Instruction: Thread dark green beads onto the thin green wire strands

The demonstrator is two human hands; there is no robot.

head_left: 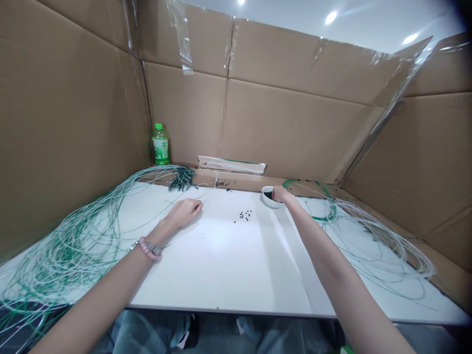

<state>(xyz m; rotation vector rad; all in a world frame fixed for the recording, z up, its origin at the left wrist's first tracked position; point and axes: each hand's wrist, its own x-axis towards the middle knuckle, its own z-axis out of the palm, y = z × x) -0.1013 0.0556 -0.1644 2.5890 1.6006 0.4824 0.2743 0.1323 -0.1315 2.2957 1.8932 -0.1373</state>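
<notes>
My left hand (185, 212) rests over the white table with its fingers closed in a pinch. A thin wire (204, 200) shows just past the fingertips and seems to be held between them. At the far side of the table, my right hand (281, 193) dips its bunched fingers into a small white bowl (273, 203). Small black pieces (268, 195) lie in that bowl; what the fingertips hold, if anything, is hidden. Between the hands, several loose black pieces (246, 215) are scattered on the table.
Long green and white wires (73, 241) are heaped at left, their dark ends bunched (182, 178) at the back. More coiled wires (387, 236) lie at right. A green-capped bottle (161, 146) stands in the back left corner. Cardboard walls (295, 123) enclose the table (221, 275).
</notes>
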